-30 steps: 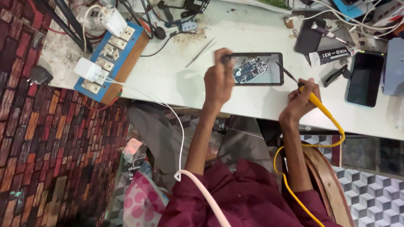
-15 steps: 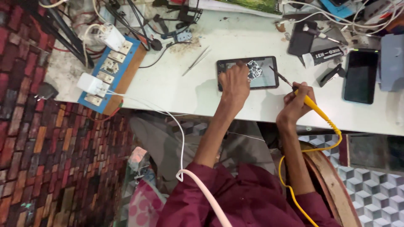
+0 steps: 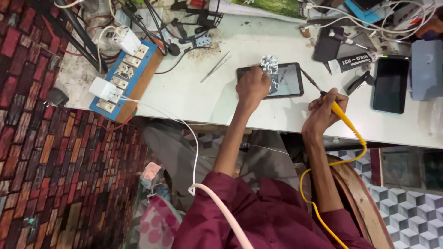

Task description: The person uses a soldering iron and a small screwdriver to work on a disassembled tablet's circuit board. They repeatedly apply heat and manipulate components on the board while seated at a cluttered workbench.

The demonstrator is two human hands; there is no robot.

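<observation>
While the white workbench (image 3: 194, 99) spans the view, its contents run from large to small as follows. Blue switchboard (image 3: 123, 78) at the bench's left edge, white plugs seated in it. Dark phone (image 3: 390, 84) lying flat to the right, well apart from the work. Opened handset (image 3: 288, 82) at bench centre, back off, its inner boards exposed; a small silvery shield piece (image 3: 269, 63) sits at its upper edge. Left hand (image 3: 252, 86) pressed flat on the handset's left half, fingers together, pinning it down. Right hand (image 3: 324, 112) closed around the yellow soldering iron (image 3: 340, 115), its dark tip pointing toward the handset's right edge, just short of it. Tweezers (image 3: 215, 67) lying loose, left of the handset. Judged status: disassembly done, work on the board in progress, reassembly outstanding.
</observation>
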